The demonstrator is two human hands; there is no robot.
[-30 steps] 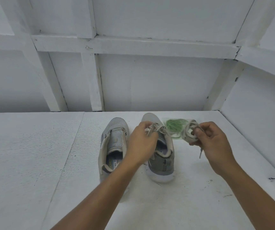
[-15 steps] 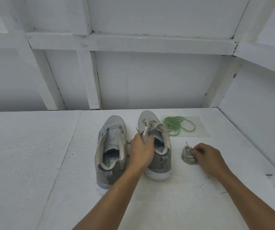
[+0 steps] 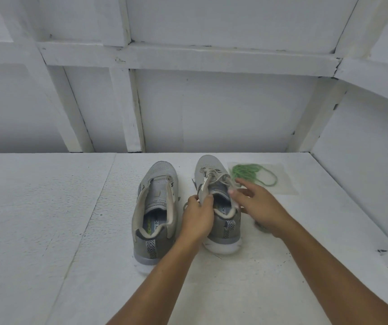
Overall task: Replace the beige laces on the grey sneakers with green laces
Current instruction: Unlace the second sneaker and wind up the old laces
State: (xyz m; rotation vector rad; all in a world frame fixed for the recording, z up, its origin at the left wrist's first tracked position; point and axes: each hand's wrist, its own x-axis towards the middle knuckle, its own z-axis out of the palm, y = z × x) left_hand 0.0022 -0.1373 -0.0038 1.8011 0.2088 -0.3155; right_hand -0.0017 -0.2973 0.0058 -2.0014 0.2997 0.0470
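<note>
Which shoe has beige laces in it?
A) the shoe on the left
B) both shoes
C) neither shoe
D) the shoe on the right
D: beige laces cross the top of the shoe on the right, while the shoe on the left shows a bare tongue.

Two grey shoes stand side by side on the white table, toes pointing away from you. The left shoe has no lace in it. The right shoe has a beige lace. Your left hand grips the right shoe's near edge. Your right hand reaches over that shoe with straight fingers, a bit blurry. Under your right wrist peeks a small lace bundle. The green laces lie on a clear bag just beside the right shoe's toe.
</note>
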